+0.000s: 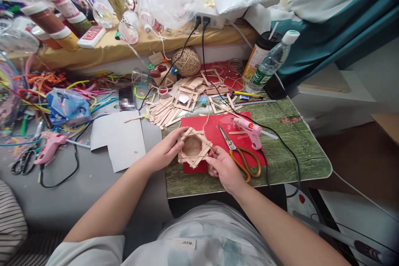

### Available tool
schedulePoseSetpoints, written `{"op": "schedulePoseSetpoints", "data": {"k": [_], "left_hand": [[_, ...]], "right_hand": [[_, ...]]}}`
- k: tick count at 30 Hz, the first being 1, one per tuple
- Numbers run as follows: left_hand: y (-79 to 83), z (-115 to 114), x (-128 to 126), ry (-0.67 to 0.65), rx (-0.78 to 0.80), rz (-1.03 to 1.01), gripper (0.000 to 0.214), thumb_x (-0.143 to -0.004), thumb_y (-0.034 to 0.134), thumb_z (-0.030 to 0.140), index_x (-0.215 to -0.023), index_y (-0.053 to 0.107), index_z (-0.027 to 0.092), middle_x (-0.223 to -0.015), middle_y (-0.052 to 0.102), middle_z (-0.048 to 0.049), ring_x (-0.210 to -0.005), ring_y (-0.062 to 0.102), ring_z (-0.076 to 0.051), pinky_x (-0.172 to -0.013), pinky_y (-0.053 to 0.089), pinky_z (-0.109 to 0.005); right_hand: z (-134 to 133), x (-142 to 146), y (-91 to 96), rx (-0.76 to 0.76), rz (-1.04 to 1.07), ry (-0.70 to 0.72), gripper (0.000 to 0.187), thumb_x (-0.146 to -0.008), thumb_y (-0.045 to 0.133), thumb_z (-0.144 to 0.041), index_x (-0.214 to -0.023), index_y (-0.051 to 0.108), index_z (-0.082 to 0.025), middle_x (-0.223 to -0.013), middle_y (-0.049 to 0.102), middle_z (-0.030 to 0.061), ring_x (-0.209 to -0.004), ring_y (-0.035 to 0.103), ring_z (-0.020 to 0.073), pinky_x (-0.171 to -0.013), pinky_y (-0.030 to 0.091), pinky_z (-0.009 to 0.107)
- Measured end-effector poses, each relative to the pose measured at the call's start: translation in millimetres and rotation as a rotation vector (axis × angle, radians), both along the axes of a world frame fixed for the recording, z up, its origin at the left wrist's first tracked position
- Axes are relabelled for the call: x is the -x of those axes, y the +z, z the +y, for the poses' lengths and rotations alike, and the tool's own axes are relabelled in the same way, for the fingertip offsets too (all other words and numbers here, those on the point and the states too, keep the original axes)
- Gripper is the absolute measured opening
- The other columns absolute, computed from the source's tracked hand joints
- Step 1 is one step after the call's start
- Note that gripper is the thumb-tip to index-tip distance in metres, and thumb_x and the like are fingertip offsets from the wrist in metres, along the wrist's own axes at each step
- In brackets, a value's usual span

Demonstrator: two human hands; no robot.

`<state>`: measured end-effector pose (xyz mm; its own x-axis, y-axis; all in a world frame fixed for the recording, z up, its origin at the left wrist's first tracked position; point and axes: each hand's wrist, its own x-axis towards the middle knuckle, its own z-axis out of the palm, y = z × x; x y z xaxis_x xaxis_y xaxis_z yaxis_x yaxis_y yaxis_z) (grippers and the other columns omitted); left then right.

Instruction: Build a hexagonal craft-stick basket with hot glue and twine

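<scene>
A small basket built of stacked popsicle sticks rests on a red sheet near the table's front edge. My left hand grips its left side, fingers curled along the rim. My right hand pinches its lower right corner, where a thin string runs up from the basket. Right beside my right hand lie scissors with orange handles. A pink glue gun lies on the red sheet just beyond the scissors.
Loose popsicle sticks and stick frames lie behind the basket. A twine ball, a plastic bottle and a cup stand at the back. Grey card, a second glue gun and pipe cleaners crowd the left.
</scene>
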<state>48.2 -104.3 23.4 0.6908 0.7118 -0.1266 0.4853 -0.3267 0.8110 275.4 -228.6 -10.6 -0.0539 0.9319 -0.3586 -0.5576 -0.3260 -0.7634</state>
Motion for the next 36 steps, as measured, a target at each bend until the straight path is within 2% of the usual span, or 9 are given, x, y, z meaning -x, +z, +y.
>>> {"op": "schedulePoseSetpoints", "data": {"k": [11,18,22,27,30,32,34,36], "left_hand": [[-2.1,0.2,1.1,-0.014,0.004,-0.032,0.058,-0.112,0.039,0.049,-0.164,0.035,0.025,-0.169,0.043,-0.0115,-0.156,0.043,-0.029,-0.131,0.035,-0.048],[-4.1,-2.5,-0.6,-0.001,-0.081,0.001,0.058,-0.111,0.039,0.049,-0.163,0.036,0.025,-0.167,0.047,-0.0106,-0.152,0.049,-0.028,-0.127,0.042,-0.044],[-8.0,-1.5,-1.5,0.053,-0.121,0.009,0.057,-0.109,0.043,0.049,-0.161,0.041,0.026,-0.162,0.052,-0.0102,-0.149,0.052,-0.029,-0.124,0.045,-0.045],[-4.9,3.1,-1.3,0.099,-0.102,-0.042,0.053,-0.107,0.050,0.047,-0.156,0.046,0.028,-0.158,0.055,-0.0098,-0.145,0.055,-0.027,-0.121,0.047,-0.046],[8.7,-2.2,-5.3,0.115,-0.242,-0.040,0.044,-0.107,0.052,0.040,-0.149,0.053,0.027,-0.154,0.058,-0.0105,-0.145,0.054,-0.027,-0.122,0.044,-0.048],[19.3,-10.7,-10.8,0.060,-0.385,-0.043,0.034,-0.106,0.056,0.034,-0.139,0.060,0.026,-0.147,0.062,-0.0104,-0.142,0.056,-0.026,-0.122,0.044,-0.048],[26.7,-20.5,-16.7,-0.039,-0.470,-0.052,0.025,-0.104,0.060,0.029,-0.127,0.066,0.026,-0.138,0.068,-0.0090,-0.132,0.062,-0.024,-0.115,0.049,-0.047],[29.5,-27.4,-21.2,-0.061,-0.531,-0.075,0.015,-0.102,0.063,0.028,-0.114,0.071,0.026,-0.123,0.075,-0.0068,-0.119,0.068,-0.023,-0.108,0.053,-0.045]], "right_hand": [[0.8,-1.3,-3.6,0.008,0.011,0.022,0.034,-0.088,0.078,-0.034,-0.088,0.045,-0.024,-0.066,0.042,-0.0118,-0.048,0.024,0.0046,-0.049,0.017,0.021],[-1.7,0.9,-0.9,-0.016,0.001,0.016,0.036,-0.087,0.080,-0.039,-0.087,0.048,-0.024,-0.068,0.044,-0.0109,-0.049,0.026,0.0043,-0.048,0.019,0.021],[-4.4,-7.4,10.6,-0.015,-0.033,-0.032,0.030,-0.084,0.082,-0.036,-0.095,0.057,-0.023,-0.076,0.053,-0.0078,-0.052,0.037,0.0047,-0.050,0.027,0.021],[-9.1,-29.1,31.8,0.041,-0.085,-0.054,0.027,-0.090,0.072,-0.034,-0.111,0.064,-0.021,-0.082,0.066,-0.0016,-0.061,0.057,0.0109,-0.058,0.048,0.025],[-9.7,-37.3,40.6,-0.011,-0.111,-0.077,0.034,-0.085,0.076,-0.030,-0.116,0.065,-0.022,-0.090,0.072,0.0015,-0.068,0.063,0.0136,-0.066,0.057,0.030],[-7.8,-38.7,43.7,-0.062,-0.115,-0.067,0.032,-0.084,0.079,-0.031,-0.112,0.067,-0.022,-0.093,0.073,0.0024,-0.074,0.067,0.0147,-0.072,0.060,0.033],[-3.7,-37.4,45.2,-0.113,-0.111,-0.051,0.030,-0.083,0.082,-0.035,-0.107,0.070,-0.022,-0.094,0.074,0.0030,-0.078,0.070,0.0158,-0.078,0.062,0.037],[1.9,-34.2,45.7,-0.148,-0.106,-0.051,0.030,-0.082,0.085,-0.039,-0.102,0.071,-0.021,-0.094,0.075,0.0034,-0.082,0.072,0.0170,-0.083,0.063,0.039]]}}
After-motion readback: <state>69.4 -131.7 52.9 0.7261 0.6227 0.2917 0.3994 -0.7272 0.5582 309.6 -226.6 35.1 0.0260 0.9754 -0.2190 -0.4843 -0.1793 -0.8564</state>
